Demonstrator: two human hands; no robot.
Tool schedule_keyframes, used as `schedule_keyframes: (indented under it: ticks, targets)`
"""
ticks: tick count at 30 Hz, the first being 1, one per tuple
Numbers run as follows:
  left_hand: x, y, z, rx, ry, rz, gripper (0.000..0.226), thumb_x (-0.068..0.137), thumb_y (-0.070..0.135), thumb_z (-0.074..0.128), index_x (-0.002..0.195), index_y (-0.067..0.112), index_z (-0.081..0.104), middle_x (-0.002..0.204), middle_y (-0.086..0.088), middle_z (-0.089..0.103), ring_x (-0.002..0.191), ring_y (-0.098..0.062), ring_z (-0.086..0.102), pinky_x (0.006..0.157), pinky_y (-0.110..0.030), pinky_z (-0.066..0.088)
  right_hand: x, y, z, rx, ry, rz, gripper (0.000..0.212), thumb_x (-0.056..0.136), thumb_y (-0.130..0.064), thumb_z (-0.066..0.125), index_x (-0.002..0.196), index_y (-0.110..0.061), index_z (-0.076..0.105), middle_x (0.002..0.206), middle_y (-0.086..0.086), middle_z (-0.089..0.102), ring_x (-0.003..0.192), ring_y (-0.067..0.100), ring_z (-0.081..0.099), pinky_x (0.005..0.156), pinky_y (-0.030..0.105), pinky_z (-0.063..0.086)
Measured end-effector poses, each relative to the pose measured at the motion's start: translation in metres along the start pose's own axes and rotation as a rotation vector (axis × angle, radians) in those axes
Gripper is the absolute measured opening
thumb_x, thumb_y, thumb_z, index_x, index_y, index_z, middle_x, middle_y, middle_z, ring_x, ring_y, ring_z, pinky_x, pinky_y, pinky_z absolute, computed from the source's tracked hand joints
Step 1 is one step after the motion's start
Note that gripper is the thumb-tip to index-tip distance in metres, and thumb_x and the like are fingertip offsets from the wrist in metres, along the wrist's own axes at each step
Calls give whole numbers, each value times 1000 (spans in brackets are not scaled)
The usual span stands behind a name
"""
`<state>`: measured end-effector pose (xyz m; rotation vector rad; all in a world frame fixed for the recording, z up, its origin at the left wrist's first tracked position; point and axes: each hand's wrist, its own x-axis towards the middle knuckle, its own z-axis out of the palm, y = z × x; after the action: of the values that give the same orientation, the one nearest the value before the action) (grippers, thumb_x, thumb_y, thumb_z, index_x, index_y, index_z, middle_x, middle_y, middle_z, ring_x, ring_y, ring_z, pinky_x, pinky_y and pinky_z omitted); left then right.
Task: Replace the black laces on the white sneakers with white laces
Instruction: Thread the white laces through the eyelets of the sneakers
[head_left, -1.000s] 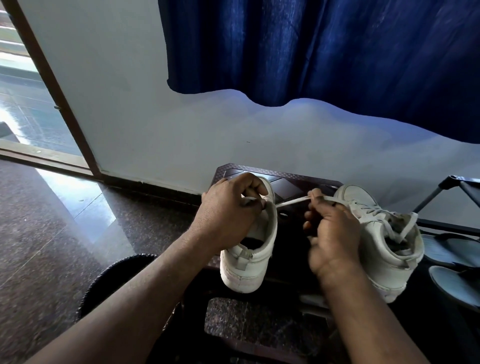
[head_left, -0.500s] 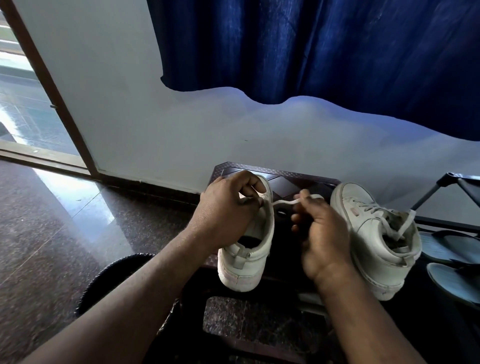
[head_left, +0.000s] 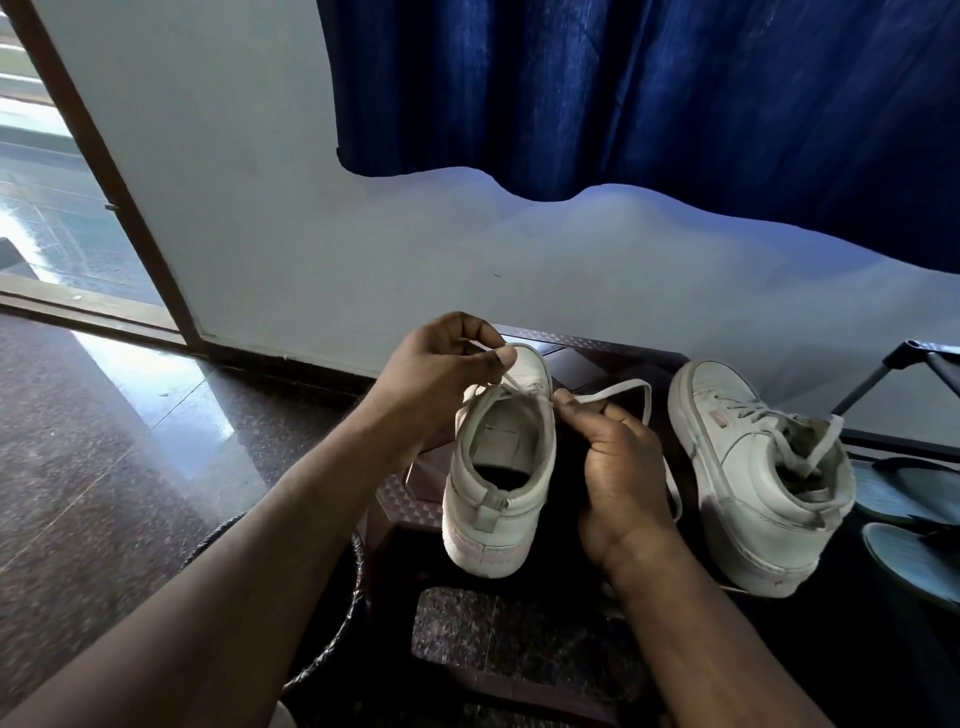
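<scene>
**Second shoe, working the top eyelets**

The left hand (head_left: 441, 379) has one end of the white lace (head_left: 615, 388) pinched between thumb and forefinger, right over the collar of the near sneaker (head_left: 498, 483). That shoe sits heel toward the camera on a dark stool (head_left: 410, 499). The right hand (head_left: 618, 467) pinches the other run at the shoe's right edge, and the slack loops off behind it.

My guess is the next move is to feed a tip through a hole, then pull both sides even. The other sneaker (head_left: 753, 478) stands just beside, already laced in white. Sandals (head_left: 904, 493) sit far right, not in the way. No black laces in view.
</scene>
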<state>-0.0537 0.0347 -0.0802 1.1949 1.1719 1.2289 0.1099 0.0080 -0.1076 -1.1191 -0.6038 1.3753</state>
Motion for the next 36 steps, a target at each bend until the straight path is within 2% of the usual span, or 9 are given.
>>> schedule_keyframes:
  ticks: [2,5,9,12,18,23,28,32,36]
  targets:
    - [2,-2,-4,51,-31,-2,9,95,12,73,99,10,64,76,-1,62,57,-6,51,52,-14,39,2,0,-1,4,9,-1,27,82,-7,80,96,13,67,100,31,74,83,33,70,94,57,57]
    - [2,-3,-10,24,-95,-12,6,98,10,68,102,11,63,81,-2,62,64,-8,53,56,-15,42,1,3,-1,-3,-4,3,19,84,-6,78,97,7,72,95,26,75,84,32,71,92,53,58]
    - [2,-4,-20,-104,-220,-31,22,96,-3,66,113,10,62,95,-12,64,82,-17,60,73,-23,50,0,2,-1,26,4,17,33,85,-5,77,107,16,64,95,25,72,83,31,69,83,46,60]
    - [4,-6,-19,-23,-154,16,23,94,-11,63,108,7,63,97,-19,65,88,-27,58,76,-30,48,0,2,-1,13,-2,31,16,86,-4,76,95,7,71,93,23,74,84,31,70,88,48,60]
    - [6,-11,-11,58,-32,121,23,90,-11,70,101,10,69,95,-13,72,84,-18,67,78,-28,55,-2,1,-1,10,-15,37,15,86,-5,76,98,5,73,92,22,75,82,30,70,84,44,60]
    - [7,-12,-14,7,-7,139,28,86,-12,73,105,9,69,96,-8,73,87,-20,69,78,-29,55,-3,0,0,5,-22,40,5,85,-6,77,84,-3,74,91,21,76,81,30,71,86,47,59]
    - [7,-8,-13,-331,-76,103,32,89,-11,63,114,8,63,88,-5,63,69,-16,65,74,-25,55,-3,0,1,-2,-17,33,7,85,-6,77,80,-4,74,89,20,75,82,29,70,88,47,58]
    - [9,-9,-14,-157,-32,75,26,98,-11,56,114,8,63,85,-2,60,66,-12,62,63,-26,49,-3,1,0,-2,-7,30,10,86,-6,77,90,3,73,87,19,74,80,29,69,81,42,60]
    - [6,-8,-29,9,-148,36,12,101,9,62,110,5,67,95,-7,63,87,-21,56,76,-26,46,-2,1,0,11,-29,38,7,87,-6,76,90,1,73,88,19,73,83,29,68,90,47,58]
